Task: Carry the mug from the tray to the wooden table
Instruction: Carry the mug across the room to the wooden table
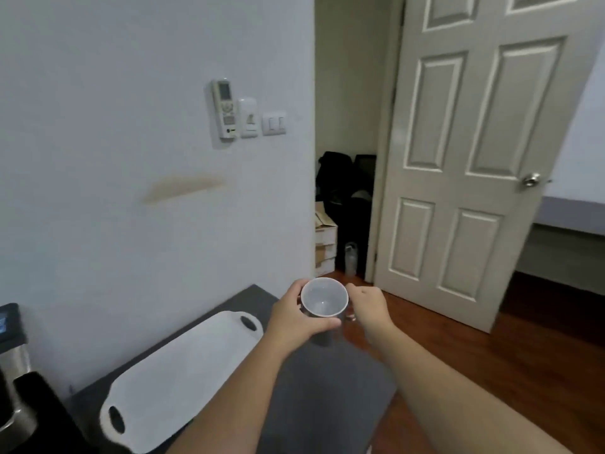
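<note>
Your two forearms reached forward from the bottom edge, and both hands met around the mug (324, 298). Your left hand (294, 317) was wrapped around the mug's left side, thumb curled across the near wall and fingers hidden behind the far side, closed firmly on it. Your right hand (370, 304) was closed at the mug's right side, where the handle would be; the handle itself was hidden by the fingers, so you cannot tell exactly how it was gripped. The mug sat upright between your hands, held in the air, its pale inside facing up and looking empty, its outer wall dark grey.

Below and to the left of your left hand lay the white tray (183, 371), with an oval handle hole at each end, resting on a dark counter (258, 298). The mug was clear of the tray, past its far right end. Under your right hand was reddish wooden floor (442, 335).

Beyond your hands stood a pale wall with a remote control (225, 108) in a holder and a light switch (274, 123). Further right, past your right hand, a panelled door (465, 165) stood open onto a dim room.
</note>
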